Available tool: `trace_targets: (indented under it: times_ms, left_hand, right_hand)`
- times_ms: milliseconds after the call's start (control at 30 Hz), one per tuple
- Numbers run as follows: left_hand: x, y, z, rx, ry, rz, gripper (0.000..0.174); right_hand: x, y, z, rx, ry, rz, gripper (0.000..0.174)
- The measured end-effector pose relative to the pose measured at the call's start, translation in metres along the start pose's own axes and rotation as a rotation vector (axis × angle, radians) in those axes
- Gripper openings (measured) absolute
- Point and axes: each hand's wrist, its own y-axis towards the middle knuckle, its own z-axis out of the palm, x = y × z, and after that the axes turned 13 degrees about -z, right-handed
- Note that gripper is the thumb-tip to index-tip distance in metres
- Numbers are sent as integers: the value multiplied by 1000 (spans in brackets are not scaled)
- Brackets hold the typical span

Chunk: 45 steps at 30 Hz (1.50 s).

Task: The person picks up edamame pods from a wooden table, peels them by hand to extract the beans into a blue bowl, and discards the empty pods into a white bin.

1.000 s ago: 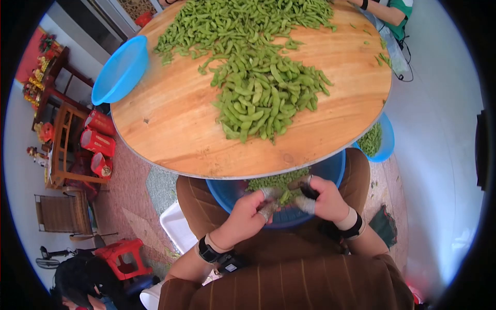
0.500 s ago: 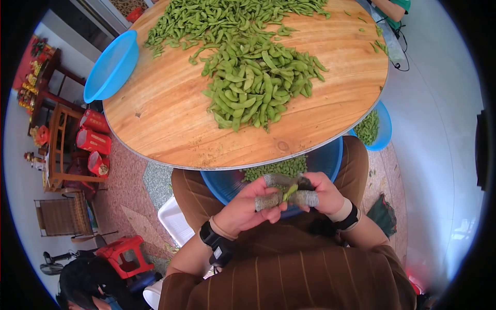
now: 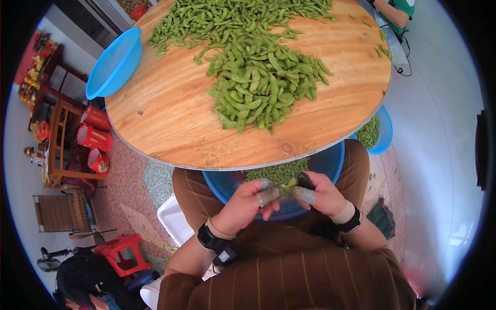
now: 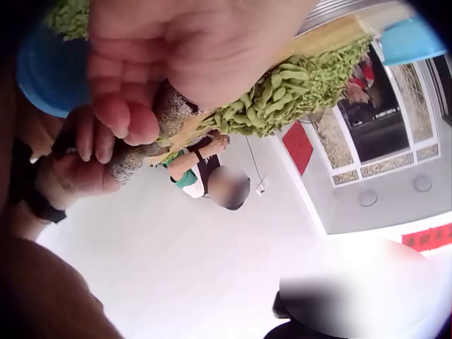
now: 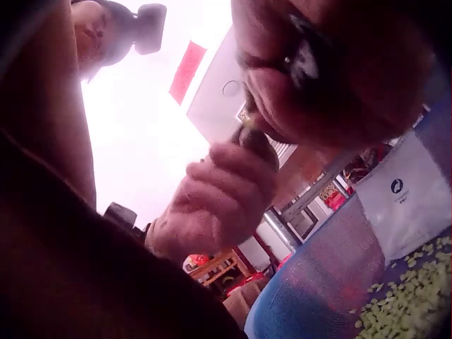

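Observation:
In the head view, a green soybean pod (image 3: 290, 184) sits between my two hands, above the rim of a blue basin (image 3: 214, 187). My left hand (image 3: 243, 205) pinches one end with thumb and forefinger, which wear grey wraps. The right hand (image 3: 327, 197), with similar wraps and one dark fingertip, pinches the other end. Shelled green beans (image 3: 279, 172) cover the basin's bottom. The right wrist view shows both sets of fingertips meeting, with a small bit of the pod (image 5: 248, 122) showing between them. Fingers hide most of the pod in both wrist views.
A round wooden table (image 3: 170, 124) overhangs the basin, bearing a heap of soybean pods (image 3: 258, 88). A blue bowl (image 3: 114, 63) stands at its left edge. Another blue tub (image 3: 385, 132) with green pods is at right. A white tray (image 3: 175, 219) lies by the left leg.
A second ago the hands were farther forward over the basin, fingers spread around green bits. They then drew back and came together on a pod; now they are slightly farther apart.

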Motion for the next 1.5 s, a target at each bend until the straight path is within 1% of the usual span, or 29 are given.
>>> trace_targets:
  times_ms: [33, 67, 133, 200, 233, 300, 367, 433, 467, 500, 533, 567, 633, 667, 700, 767, 833, 867, 933, 1033, 1100, 1167, 1200, 1267, 1367, 1400, 1433, 1467, 1500]
  left_hand:
    - [-2, 2, -2, -182, 225, 44, 9]
    - [-1, 2, 0, -183, 227, 60, 9]
    - [6, 2, 5, -429, 659, 395, 9]
    - [8, 5, 10, -429, 822, 524, 8]
    - [8, 5, 11, -423, 989, 640, 6]
    - [3, -1, 16, -383, 1038, 667, 8]
    - [-3, -12, 22, -60, 522, 214, 8]
    - [0, -10, 12, 8, 406, 170, 9]
    - [1, -11, 7, 78, 294, 123, 10]
    - [-1, -16, 3, 78, 289, 133, 10]
    - [-3, -24, -2, 28, 297, 153, 12]
    - [-5, -34, -7, -22, 305, 171, 13]
    - [-6, -61, -21, -156, 278, 182, 13]
    - [-4, -77, -32, -252, 282, 201, 10]
    - [-1, -93, -44, -347, 285, 219, 10]
    - [9, -121, -73, -749, 603, 149, 16]
    - [19, -144, -91, -1128, 1114, 159, 23]
    - [25, -150, -97, -1124, 1115, 162, 23]
    - [32, -157, -105, -1373, 1182, -30, 28]
    - [21, -144, -100, -1233, 1132, 182, 32]
    - [5, -129, -85, -1166, 1072, 234, 31]
    - [-12, -111, -70, -1011, 1116, 524, 27]
    - [-19, -101, -61, -1011, 1108, 528, 27]
    - [-32, -84, -43, -764, 1023, 759, 24]
    - [-46, -62, -22, -610, 939, 847, 21]
    - [-47, -52, -15, -611, 934, 846, 21]
    - [-47, -40, -10, -538, 738, 768, 24]
    - [-46, -32, -6, -461, 547, 685, 30]
    - [-44, -27, 0, -458, 548, 682, 30]
  right_hand:
    - [-3, 0, 1, -85, -516, -169, 22]
    - [-4, 1, 1, -172, -1032, -347, 22]
    - [1, -2, 7, -134, -1092, -413, 22]
    - [1, -4, 11, -47, -1152, -500, 20]
    - [3, -4, 12, -44, -1156, -504, 20]
    - [11, -4, 13, -80, -561, 29, 15]
    - [16, -3, 11, -59, -421, 60, 10]
    - [18, -1, 11, -18, 27, 173, 7]
    - [20, 1, 12, -12, 19, 175, 7]
    - [23, 4, 14, 19, -187, 141, 8]
    - [26, 7, 16, 50, -392, 104, 9]
    - [24, 10, 13, 54, -398, 104, 9]
    - [20, 18, 5, 325, -1091, -407, 15]
    - [26, 21, 9, 328, -1093, -408, 15]
    - [39, 24, 18, 234, -1102, -379, 16]
    - [63, 33, 33, 137, -1110, -346, 17]
    - [82, 51, 42, -19, -1266, -425, 17]
    - [85, 62, 43, -22, -1270, -424, 17]
    - [89, 86, 46, -81, -1503, -625, 19]
    - [88, 115, 58, -152, -1664, -674, 23]
    - [81, 124, 54, -135, -1686, -634, 25]
    - [80, 127, 52, -115, -1713, -593, 27]
    - [80, 126, 53, -114, -1705, -605, 26]
    - [79, 119, 53, -113, -1699, -618, 24]
    - [78, 102, 59, -148, -1596, -696, 21]
    - [79, 91, 69, -169, -1421, -589, 19]
    - [77, 82, 74, -192, -1244, -485, 18]
    - [72, 73, 74, -160, -1185, -449, 19]
    - [65, 65, 71, -164, -1184, -446, 19]
